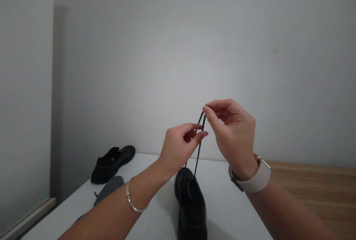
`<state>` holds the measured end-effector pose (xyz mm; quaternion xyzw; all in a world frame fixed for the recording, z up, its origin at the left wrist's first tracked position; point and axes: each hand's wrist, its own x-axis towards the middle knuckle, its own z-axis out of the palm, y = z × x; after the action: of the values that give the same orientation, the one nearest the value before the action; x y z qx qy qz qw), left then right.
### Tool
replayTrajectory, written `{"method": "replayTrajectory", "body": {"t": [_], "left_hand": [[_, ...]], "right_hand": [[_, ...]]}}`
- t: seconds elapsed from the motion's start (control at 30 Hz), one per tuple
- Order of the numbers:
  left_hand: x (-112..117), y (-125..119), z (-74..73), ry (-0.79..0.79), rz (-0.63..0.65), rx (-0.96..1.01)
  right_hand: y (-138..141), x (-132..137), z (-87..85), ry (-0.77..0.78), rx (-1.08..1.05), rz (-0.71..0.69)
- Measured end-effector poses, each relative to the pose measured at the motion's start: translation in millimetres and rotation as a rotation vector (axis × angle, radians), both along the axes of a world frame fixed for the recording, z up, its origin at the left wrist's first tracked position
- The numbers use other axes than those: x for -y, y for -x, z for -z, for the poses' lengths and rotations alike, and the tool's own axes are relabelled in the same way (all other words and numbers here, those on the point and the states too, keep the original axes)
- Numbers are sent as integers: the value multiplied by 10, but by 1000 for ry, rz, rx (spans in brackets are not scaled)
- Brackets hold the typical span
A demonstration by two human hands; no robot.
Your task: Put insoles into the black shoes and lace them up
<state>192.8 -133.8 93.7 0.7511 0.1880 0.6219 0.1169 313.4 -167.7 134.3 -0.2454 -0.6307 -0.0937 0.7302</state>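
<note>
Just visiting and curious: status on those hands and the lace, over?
Left hand and right hand both pinch the lace, pulled up from the shoe. Nothing in the way.

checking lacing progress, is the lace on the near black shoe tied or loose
Loose: both hands, left hand and right hand, pinch the lace pulled up taut above the black shoe; no knot shows.
</note>
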Motion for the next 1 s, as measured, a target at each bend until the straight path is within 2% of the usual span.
{"method": "replayTrajectory", "body": {"t": [0.1, 0.2, 0.27, 0.33, 0.43, 0.5, 0.57, 0.63, 0.8, 0.9, 1.0], "left_hand": [[69, -58, -130, -71, -48, -66], [81, -81, -157, -91, -42, -64], [50, -66, -147, -76, 6, -34], [-34, -22, -119, 24, 139, 30], [-264, 122, -36, 339, 458, 264], [-463, 292, 54, 476, 556, 431], [-674, 526, 188, 515, 538, 544], [-878, 812, 382, 542, 461, 602], [-1212, 1500, 1058, 671, 79, 583], [-1252, 1697, 1420, 727, -7, 563], [-1246, 1694, 1645, 722, -131, 385]], "right_hand": [[58, 49, 19, -8, 15, -14], [59, 66, 34, -3, 9, -34], [5, 29, 43, 34, -63, -93], [-106, -52, 59, 99, -195, -221], [-380, -225, 128, 207, -425, -459], [-628, -349, 225, 279, -554, -537], [-917, -468, 368, 335, -637, -510], [-1231, -572, 557, 371, -665, -451], [-1931, -734, 1162, 479, -797, -199], [-2139, -780, 1539, 523, -850, -94], [-2119, -812, 1833, 589, -810, -32]]}}
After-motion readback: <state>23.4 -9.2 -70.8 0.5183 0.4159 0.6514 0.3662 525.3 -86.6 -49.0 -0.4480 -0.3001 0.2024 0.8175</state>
